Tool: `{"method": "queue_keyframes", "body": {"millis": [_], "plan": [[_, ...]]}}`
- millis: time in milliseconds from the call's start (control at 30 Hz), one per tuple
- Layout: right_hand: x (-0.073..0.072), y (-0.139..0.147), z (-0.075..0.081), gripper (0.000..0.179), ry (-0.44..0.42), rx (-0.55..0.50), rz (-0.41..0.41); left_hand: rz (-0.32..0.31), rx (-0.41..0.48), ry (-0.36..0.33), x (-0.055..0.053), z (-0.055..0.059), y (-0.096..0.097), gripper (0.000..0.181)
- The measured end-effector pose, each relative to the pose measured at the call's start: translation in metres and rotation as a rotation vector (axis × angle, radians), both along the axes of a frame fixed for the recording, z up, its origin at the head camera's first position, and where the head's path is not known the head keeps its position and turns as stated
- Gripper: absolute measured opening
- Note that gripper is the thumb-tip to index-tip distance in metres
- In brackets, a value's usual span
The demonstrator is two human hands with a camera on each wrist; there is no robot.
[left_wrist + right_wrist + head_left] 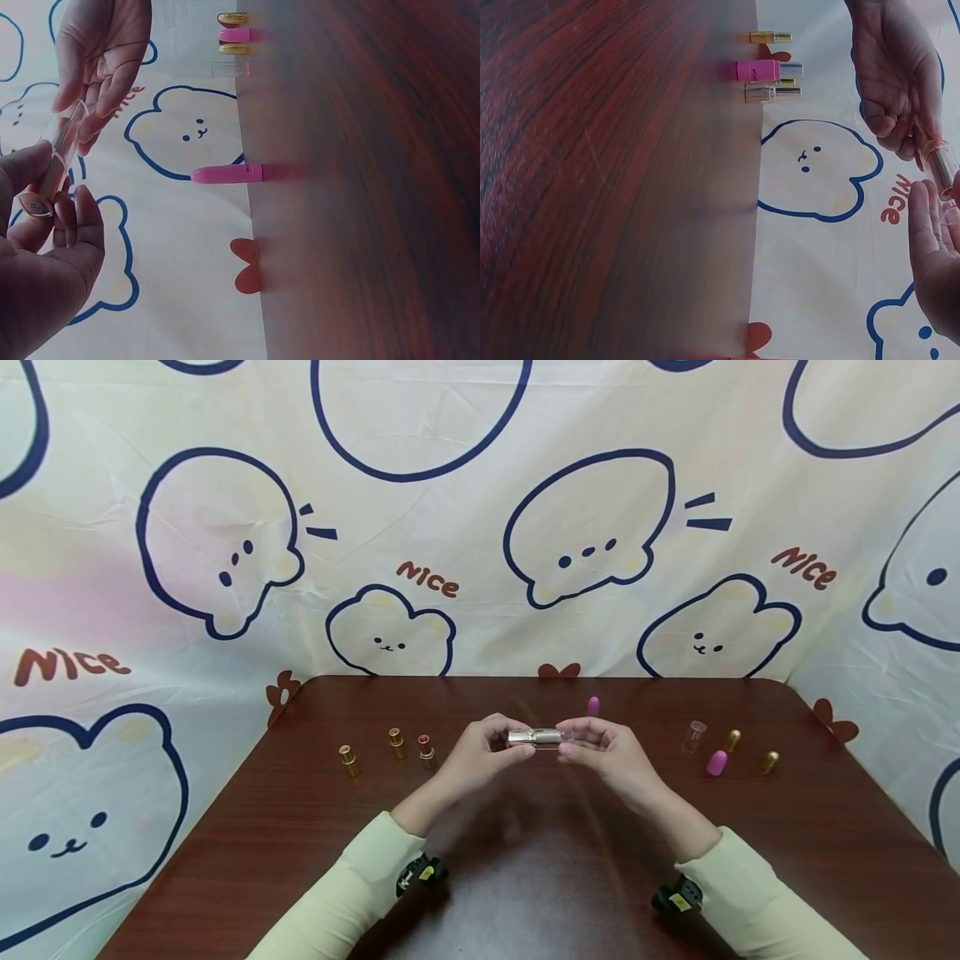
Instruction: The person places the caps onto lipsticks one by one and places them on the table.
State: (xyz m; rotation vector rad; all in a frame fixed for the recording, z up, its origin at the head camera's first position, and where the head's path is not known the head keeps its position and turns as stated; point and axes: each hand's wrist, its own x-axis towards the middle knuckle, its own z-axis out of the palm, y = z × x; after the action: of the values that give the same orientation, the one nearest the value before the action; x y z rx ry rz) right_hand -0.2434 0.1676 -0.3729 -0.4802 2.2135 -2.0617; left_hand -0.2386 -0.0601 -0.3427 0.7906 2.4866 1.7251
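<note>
A slim silvery lipstick tube (534, 737) with a clear cap (77, 112) over one end lies sideways between both hands, above the table. My left hand (480, 750) pinches its base end between thumb and fingers; the round base faces the camera in the left wrist view. At the other end, my right hand (617, 760) pinches the clear cap with thumb and fingertips. Part of the tube (940, 166) shows between the hands in the right wrist view. Behind the right hand a pink bullet-shaped cap (593, 705) stands upright.
Left of the hands stand several uncapped lipsticks, including a gold one (348, 760) and a rose-gold one (426, 752). A pink tube (759, 70) shows in the right wrist view. To the right are a clear cap (694, 737), a pink cap (717, 763) and two gold caps (770, 762).
</note>
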Motion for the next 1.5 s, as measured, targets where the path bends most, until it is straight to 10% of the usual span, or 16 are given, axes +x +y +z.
{"method": "queue_keyframes", "body": {"millis": [333, 933, 1500], "plan": [[0.0, -0.004, -0.001, 0.037, 0.0, 0.017, 0.005, 0.004, 0.018, -0.01, -0.02, -0.031, -0.003, 0.023], [-0.007, -0.012, 0.01, 0.039, 0.03, 0.033, 0.008, 0.015, 0.081, -0.003, -0.02, -0.031, -0.021, 0.027], [-0.03, -0.001, 0.021, 0.034, 0.08, 0.135, -0.124, 0.194, 0.053, 0.002, -0.016, -0.033, -0.079, 0.027]]}}
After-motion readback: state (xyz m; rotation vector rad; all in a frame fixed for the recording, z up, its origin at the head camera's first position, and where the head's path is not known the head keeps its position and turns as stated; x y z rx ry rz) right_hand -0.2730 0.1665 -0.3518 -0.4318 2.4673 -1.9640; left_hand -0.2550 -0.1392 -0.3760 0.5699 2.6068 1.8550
